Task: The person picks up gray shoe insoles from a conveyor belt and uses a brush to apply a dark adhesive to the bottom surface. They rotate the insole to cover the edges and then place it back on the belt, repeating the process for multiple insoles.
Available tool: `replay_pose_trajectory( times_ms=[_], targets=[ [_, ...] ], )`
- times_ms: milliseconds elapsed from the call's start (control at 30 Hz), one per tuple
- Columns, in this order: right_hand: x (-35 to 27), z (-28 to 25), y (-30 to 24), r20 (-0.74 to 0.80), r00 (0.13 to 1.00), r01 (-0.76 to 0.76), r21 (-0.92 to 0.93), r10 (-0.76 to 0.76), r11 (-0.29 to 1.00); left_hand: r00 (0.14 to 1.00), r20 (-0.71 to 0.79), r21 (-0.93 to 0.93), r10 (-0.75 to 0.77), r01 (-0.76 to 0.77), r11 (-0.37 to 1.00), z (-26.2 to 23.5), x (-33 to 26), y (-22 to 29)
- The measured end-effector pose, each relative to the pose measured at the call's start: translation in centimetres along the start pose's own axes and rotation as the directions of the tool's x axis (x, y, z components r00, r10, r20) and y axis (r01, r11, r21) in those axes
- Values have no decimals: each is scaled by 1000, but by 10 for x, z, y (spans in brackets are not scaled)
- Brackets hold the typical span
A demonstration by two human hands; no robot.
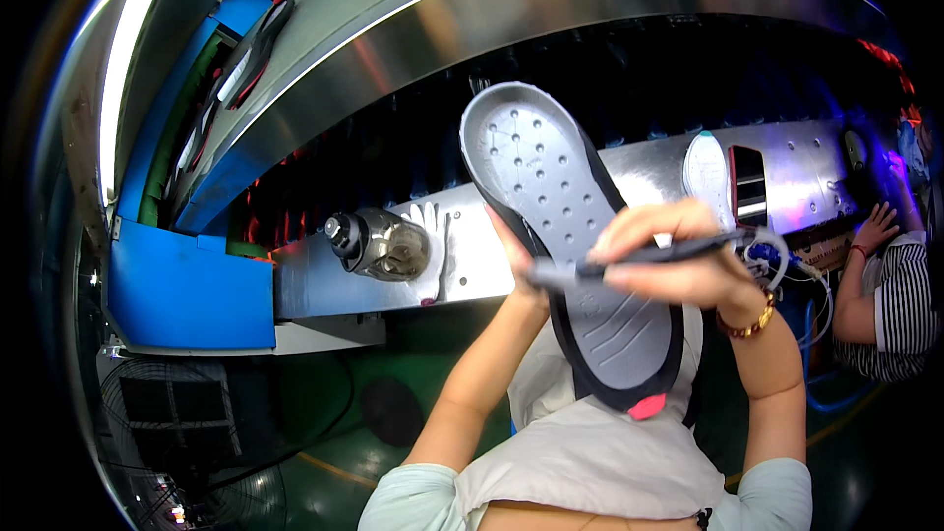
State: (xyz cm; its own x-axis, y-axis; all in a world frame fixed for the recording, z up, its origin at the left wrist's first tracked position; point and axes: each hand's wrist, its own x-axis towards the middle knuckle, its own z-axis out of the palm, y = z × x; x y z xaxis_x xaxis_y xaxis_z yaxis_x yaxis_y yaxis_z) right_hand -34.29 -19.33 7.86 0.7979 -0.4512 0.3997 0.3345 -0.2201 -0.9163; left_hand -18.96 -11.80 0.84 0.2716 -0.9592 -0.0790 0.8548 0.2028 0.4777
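Note:
A shoe sole (546, 162), grey inside with a black rim and a pink-red patch at its near end, is held up over my lap. My left hand (521, 261) grips its left edge, with most of the fingers hidden behind it. Above the sole's middle, my right hand (678, 256) is closed around a dark pen-shaped tool (664, 252). The tool lies nearly level and points left; its grey tip is blurred, so whether it touches the sole cannot be told. A pale hose (784, 261) shows beside my right wrist.
On the metal bench (477, 236) are a dark bottle (383, 244) and a white glove (431, 261). A light sole (706, 177) lies right of the held one. Several soles ride the conveyor (334, 15) beyond. Another person's hand (873, 228) rests at right; a fan (187, 423) stands lower left.

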Motion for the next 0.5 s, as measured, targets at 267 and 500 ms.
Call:
replay_pose_trajectory(
  times_ms=[267,500],
  targets=[
    [-3,-1,-10,123,992,50,-135,-33,990,987,25,148,158,-160,976,7,3,10],
    [-4,-7,2,4,998,59,-113,-59,992,889,-73,176,452,-435,883,-9,22,13]
  ],
)
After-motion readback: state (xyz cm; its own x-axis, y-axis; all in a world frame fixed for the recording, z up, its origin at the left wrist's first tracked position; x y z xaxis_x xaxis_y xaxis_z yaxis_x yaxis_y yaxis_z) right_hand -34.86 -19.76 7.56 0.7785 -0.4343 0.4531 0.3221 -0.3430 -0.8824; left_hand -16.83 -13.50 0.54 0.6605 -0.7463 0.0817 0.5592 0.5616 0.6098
